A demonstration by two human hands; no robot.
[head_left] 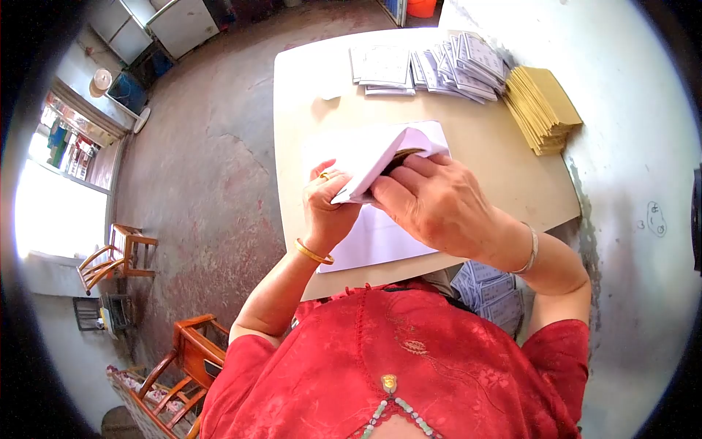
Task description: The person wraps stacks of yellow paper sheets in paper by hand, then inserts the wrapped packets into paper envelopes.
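Observation:
A white paper envelope (376, 167) is held tilted above the table, its mouth gaping toward the right. My left hand (329, 196) grips its lower left side, fingers behind and thumb in front. At the mouth is my right hand (431, 201), with curled fingers reaching partly inside. A yellow-brown edge (406, 154) shows in the opening beside those fingers; most of it is hidden, and so are the fingertips. Beneath both hands lies white paper (380, 238) on the table.
White printed packets (457, 67) lie piled along the far side of the table (504, 179). A stack of yellow-brown envelopes (541, 110) stands at the far right, near the wall (629, 146). More printed packets (490, 293) are below the near edge. Wooden chairs (191, 358) stand at left.

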